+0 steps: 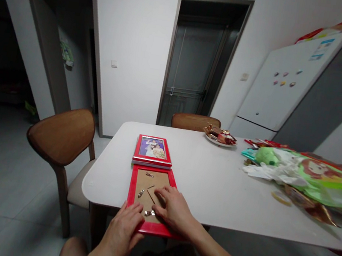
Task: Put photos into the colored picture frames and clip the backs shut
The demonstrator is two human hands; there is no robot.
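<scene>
A red picture frame [133, 187] lies face down at the table's near edge, its brown backing board [143, 180] up. Several small metal clips [141, 193] are spread around the board, and a dark angled line marks its middle. My left hand [125, 224] grips the frame's near left corner, fingers on top and thumb by the front edge. Over the board's right side is my right hand [174, 206], thumb and forefinger apart, the thumb beside the nearest clip. Its palm hides the frame's right side; whether the fingertips press the board I cannot tell.
Just beyond lies another red picture frame [155, 148] with a photo, on top of something flat. A plate [220, 143] of food stands at the table's far edge. Plastic bags [328, 179] and crumpled tissue cover the right side. Wooden chairs [62, 136] stand left and behind.
</scene>
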